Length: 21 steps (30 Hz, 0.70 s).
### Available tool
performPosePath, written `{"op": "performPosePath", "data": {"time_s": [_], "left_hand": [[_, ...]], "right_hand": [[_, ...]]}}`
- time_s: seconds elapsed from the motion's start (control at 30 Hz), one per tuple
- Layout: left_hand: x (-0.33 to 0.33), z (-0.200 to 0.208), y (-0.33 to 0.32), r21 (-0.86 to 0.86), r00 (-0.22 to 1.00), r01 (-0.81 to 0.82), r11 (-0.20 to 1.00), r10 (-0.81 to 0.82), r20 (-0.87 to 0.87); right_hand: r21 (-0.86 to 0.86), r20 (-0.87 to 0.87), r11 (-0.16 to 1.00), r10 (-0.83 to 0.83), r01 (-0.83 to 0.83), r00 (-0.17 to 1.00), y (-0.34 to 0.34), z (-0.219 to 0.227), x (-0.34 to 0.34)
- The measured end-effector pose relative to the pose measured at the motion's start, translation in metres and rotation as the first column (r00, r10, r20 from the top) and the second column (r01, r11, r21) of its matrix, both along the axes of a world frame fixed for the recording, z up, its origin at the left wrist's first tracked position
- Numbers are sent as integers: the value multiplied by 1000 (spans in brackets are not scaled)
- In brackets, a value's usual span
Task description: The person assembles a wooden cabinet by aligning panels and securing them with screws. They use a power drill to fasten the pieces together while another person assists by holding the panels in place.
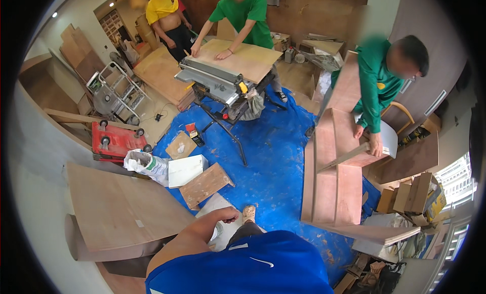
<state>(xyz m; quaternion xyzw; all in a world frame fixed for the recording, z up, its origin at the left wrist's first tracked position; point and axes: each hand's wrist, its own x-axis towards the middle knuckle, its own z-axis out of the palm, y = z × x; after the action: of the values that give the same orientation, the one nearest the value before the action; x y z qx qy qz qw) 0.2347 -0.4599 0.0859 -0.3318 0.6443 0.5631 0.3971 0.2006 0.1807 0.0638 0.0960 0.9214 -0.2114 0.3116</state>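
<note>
Left hand (229, 214) over a pale panel (215, 202), lower centre of the frame.
Just up and left of it, a brown board (206, 185) lies beside a white box (186, 171). The left forearm slants up from the lower left, elbow bent, fingers curled into a loose fist; the right hand is out of view, so its state cannot be told.
</note>
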Motion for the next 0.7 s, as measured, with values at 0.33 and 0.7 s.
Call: {"op": "performPosePath", "data": {"time_s": [0.33, 0.7], "left_hand": [[23, -45, -194, -709, 893, 291, 643, -448, -39], [-190, 63, -339, -460, 850, -498, 735, 307, -429]], "right_hand": [[-224, -38, 970, -103, 93, 994, -210, 12, -70], [-84, -153, 995, 40, -53, 987, -355, -5, -281]]}}
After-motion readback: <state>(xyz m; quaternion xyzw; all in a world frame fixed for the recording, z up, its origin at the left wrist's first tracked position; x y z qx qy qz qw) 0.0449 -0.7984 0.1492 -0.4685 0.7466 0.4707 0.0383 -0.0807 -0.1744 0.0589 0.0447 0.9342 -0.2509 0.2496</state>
